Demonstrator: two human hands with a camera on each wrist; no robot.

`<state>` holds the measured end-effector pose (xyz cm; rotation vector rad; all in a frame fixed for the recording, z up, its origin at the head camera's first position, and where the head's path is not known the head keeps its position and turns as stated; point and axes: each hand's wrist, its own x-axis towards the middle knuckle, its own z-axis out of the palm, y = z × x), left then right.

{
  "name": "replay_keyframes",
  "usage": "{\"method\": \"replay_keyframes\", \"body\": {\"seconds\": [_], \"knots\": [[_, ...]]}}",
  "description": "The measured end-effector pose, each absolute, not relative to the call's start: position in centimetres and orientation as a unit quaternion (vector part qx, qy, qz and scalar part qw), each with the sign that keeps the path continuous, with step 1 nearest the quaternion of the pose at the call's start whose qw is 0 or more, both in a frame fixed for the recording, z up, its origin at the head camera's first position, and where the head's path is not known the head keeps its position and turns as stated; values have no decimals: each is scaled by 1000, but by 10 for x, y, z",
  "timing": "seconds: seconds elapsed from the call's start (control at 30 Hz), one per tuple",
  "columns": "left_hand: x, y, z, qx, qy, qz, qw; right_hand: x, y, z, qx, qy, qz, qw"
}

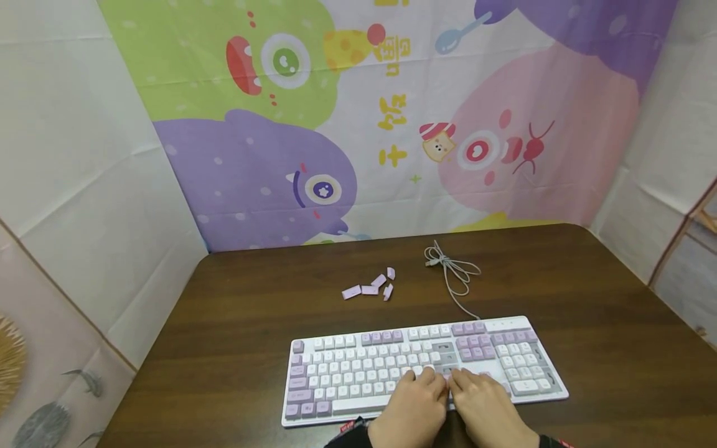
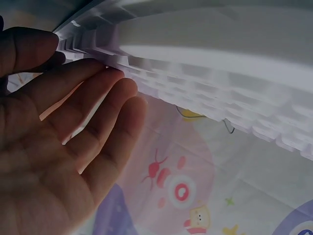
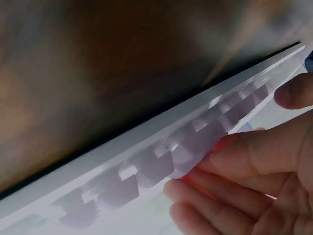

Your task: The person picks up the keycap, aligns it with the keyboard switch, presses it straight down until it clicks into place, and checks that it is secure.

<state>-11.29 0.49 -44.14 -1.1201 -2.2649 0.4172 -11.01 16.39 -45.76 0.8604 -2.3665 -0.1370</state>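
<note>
A white keyboard with white and lilac keys lies at the front of the table. My left hand rests over its lower right part, with fingers extended and fingertips touching the keys. Beside it my right hand touches the same area, fingertips nearly meeting the left ones. In the right wrist view, fingers touch a lilac keycap on the keyboard's edge, the thumb standing apart. The left wrist view has the left fingers against the key side. Both hands partly hide the keys beneath.
Several loose lilac keycaps lie on the brown table behind the keyboard. Grey key positions without caps show near the keyboard's middle right. A bundled white cable runs from the back. A cartoon-printed cloth hangs behind the table.
</note>
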Motion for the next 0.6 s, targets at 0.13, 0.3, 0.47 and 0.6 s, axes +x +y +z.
{"method": "replay_keyframes", "body": {"seconds": [0.13, 0.3, 0.47, 0.6], "knots": [[-115, 7, -441, -415, -852, 156, 278, -107, 164, -459, 310, -908, -51, 279], [-117, 8, -440, -413, -860, 147, 261, -107, 162, -462, 305, -907, -55, 285], [-119, 8, -441, -422, -857, 148, 257, -109, 159, -469, 303, -894, -74, 322], [-120, 8, -439, -424, -859, 138, 253, -109, 157, -470, 302, -894, -65, 324]]}}
